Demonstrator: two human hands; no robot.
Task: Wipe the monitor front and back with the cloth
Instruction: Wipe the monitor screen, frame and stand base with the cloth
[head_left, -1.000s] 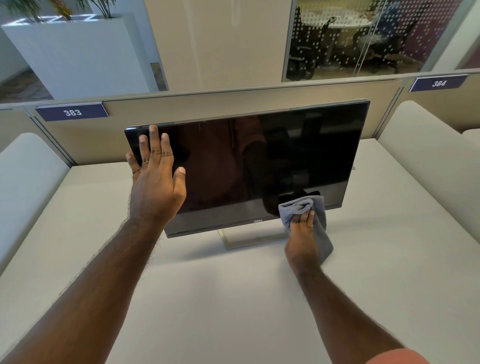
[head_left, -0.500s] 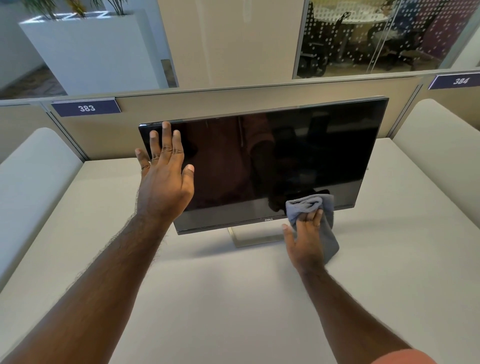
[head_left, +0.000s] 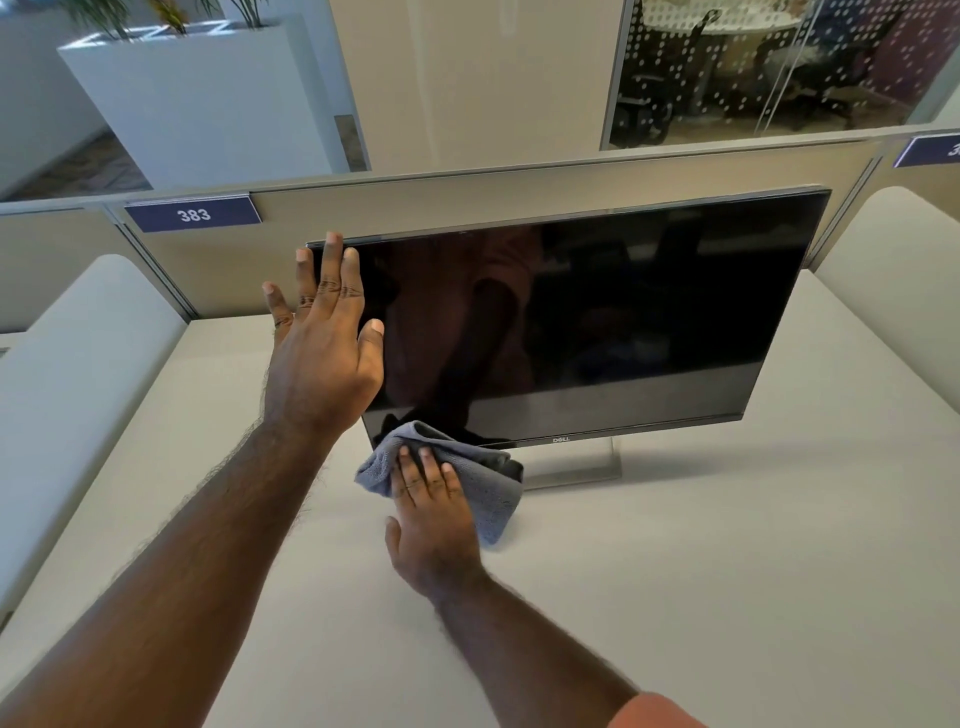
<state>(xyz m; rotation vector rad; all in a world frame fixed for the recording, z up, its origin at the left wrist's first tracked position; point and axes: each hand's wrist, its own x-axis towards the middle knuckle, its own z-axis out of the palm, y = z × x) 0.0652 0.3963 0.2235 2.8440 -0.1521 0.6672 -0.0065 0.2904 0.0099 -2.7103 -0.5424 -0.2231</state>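
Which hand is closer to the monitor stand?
Right. The right hand presses the cloth just left of the stand; the left hand lies flat higher up, on the monitor, upper left.

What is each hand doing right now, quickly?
Left hand: open, fingers straight, flat against the monitor, left side.
Right hand: open, straight fingers pressing the grey cloth on the monitor's lower edge.

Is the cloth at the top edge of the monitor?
No, the right hand presses the cloth against the monitor's lower left corner.
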